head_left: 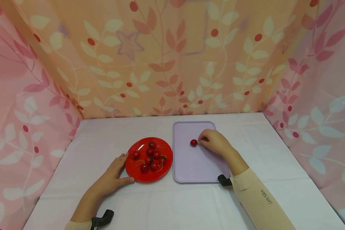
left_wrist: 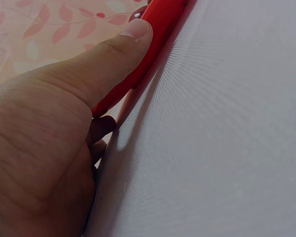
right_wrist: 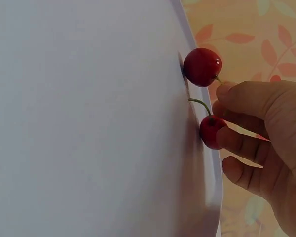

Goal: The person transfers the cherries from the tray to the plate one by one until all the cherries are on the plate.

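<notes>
This looks like a small recording booth set up indoors, not a real kitchen or dining room. 3 hanging cloths (head_left: 166,64) with printed leaves and berries close the space at the back and on both sides, orange in the middle and pink at the edges. They meet a table covered with a plain white tablecloth (head_left: 276,179). On it stand only a red plate (head_left: 132,171) and a lilac tray (head_left: 189,172). No furniture or walls of a room can be seen.
</notes>
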Tool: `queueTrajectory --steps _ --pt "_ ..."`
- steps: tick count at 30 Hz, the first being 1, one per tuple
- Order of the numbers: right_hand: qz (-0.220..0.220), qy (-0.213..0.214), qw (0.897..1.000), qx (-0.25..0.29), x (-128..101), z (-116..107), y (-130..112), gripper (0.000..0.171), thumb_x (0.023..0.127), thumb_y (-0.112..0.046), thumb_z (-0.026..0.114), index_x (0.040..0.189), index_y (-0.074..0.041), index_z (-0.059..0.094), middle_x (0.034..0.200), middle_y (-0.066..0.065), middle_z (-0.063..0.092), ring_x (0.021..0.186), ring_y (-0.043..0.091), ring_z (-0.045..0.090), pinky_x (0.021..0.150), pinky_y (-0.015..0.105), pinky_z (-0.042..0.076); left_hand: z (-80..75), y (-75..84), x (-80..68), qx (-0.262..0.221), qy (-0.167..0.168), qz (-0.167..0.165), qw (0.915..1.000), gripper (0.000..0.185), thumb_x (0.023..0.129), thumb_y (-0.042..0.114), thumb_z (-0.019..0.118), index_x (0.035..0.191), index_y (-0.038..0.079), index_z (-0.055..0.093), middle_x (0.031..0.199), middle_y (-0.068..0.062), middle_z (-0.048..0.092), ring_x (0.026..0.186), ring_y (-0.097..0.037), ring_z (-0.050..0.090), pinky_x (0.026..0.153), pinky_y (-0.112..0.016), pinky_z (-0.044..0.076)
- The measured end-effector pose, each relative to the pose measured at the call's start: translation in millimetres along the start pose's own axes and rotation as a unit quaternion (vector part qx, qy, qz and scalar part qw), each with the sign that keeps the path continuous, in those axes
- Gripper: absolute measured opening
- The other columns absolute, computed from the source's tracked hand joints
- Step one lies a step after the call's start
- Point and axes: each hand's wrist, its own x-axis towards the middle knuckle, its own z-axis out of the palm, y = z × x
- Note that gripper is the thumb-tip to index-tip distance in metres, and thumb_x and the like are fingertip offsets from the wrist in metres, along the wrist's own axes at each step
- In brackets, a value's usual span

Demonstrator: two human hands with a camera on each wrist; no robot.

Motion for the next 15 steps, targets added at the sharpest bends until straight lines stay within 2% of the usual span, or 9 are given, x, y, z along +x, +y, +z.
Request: queueTrajectory --steps 7,15 --pt "0.027 0.011 1.0 0.003 -3.2 -8.0 -3.2 0.004 0.092 -0.017 0.074 0.094 -0.015 0.076 0.089 -0.006 0.068 0.083 0.014 0.059 0.079 0.036 0.051 -0.5 0.7 0.2 -0.001 0.002 0.001 1.0 0.11 0.08 0.058 0.08 0.165 0.019 0.022 0.169 -0.015 0.023 0.156 -0.043 0.011 0.12 -0.072 0.016" --pt "0.049 0.028 0.998 0.019 -8.9 -15.2 -1.6 0.006 0.092 -0.022 0.077 0.095 -0.017 0.077 0.091 -0.005 0.07 0.083 0.016 0.06 0.078 0.035 0.05 -0.1 1.3 -0.5 -0.001 -0.001 -0.002 1.0 0.11 0.08 0.058 0.08 0.165 0.019 0.023 0.169 -0.015 0.022 0.156 -0.044 0.012 0.119 -0.072 0.017"
